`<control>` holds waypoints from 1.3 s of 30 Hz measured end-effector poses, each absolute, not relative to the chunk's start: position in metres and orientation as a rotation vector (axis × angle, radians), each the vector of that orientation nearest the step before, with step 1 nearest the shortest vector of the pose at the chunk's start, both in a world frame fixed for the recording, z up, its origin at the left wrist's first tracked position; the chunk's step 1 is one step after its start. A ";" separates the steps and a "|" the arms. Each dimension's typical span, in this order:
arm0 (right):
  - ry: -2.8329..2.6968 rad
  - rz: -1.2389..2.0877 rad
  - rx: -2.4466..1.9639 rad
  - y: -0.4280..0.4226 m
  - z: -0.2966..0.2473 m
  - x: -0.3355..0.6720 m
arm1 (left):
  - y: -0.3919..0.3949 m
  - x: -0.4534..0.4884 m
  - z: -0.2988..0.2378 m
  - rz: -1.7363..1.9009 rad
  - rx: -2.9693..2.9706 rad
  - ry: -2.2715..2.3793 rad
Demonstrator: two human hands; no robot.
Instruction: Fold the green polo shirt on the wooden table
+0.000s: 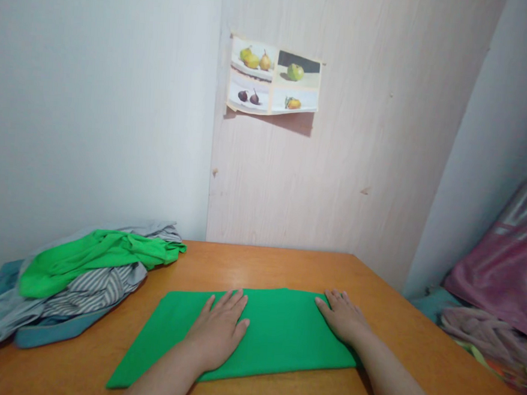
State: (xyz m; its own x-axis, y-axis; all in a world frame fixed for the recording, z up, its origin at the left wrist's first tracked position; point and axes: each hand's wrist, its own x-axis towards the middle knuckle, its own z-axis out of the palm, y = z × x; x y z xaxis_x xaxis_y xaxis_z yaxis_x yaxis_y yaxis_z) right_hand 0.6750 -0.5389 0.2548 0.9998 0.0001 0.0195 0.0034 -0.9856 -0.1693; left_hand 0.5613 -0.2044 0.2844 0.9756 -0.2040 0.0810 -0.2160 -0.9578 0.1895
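A folded piece of green cloth (276, 337) lies flat on the wooden table (313, 393) in front of me. Its outline is a wide, slanted four-sided shape, with a long corner reaching toward the lower left. My left hand (219, 330) rests palm down on the cloth left of its middle, fingers stretched toward the far edge. Near the cloth's right end, my right hand (342, 316) also lies flat with its fingers extended. Neither hand grips anything. What kind of garment or fabric the cloth is, I cannot tell.
On the table's left sits a heap of crumpled clothes, with a bright green garment (101, 258) over a striped one (103, 288). A wall with a fruit picture sheet (274, 78) stands behind. Beyond the right edge are a pink cloth (506, 268) and rumpled fabric (488, 333).
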 end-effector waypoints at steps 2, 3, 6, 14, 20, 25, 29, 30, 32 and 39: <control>-0.002 -0.029 -2.970 -0.540 0.254 0.677 | -0.203 0.562 0.282 0.102 2.923 -0.321; 0.002 -0.028 -2.968 -0.541 0.254 0.677 | -0.203 0.563 0.281 0.104 2.924 -0.326; 0.040 -0.036 -2.961 -0.544 0.255 0.678 | -0.202 0.563 0.279 0.106 2.927 -0.334; 0.249 -0.129 -2.957 -0.555 0.261 0.671 | -0.204 0.564 0.284 0.095 2.947 -0.334; 0.024 -0.307 -2.949 -0.520 0.277 0.641 | -0.204 0.565 0.284 0.102 2.948 -0.344; -0.450 -0.176 -2.823 -0.473 0.285 0.609 | -0.202 0.568 0.281 0.122 2.970 -0.352; -0.468 -0.109 -2.812 -0.474 0.283 0.609 | -0.201 0.570 0.280 0.133 2.973 -0.368; -0.425 -0.108 -2.830 -0.481 0.281 0.612 | -0.201 0.570 0.280 0.133 2.971 -0.367; -0.338 -0.139 -2.880 -0.500 0.278 0.618 | -0.202 0.569 0.280 0.133 2.969 -0.361; -0.070 -0.227 -3.011 -0.572 0.265 0.625 | -0.203 0.570 0.281 0.127 2.971 -0.357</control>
State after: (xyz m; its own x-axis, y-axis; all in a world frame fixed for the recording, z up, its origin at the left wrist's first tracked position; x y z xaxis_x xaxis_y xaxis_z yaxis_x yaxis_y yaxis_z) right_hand 0.6248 -0.5719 0.2649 0.9877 0.0367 0.1519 0.0549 -0.9916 -0.1169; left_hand 0.5696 -0.2030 0.2810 0.9682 -0.2289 0.1008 -0.2413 -0.9610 0.1348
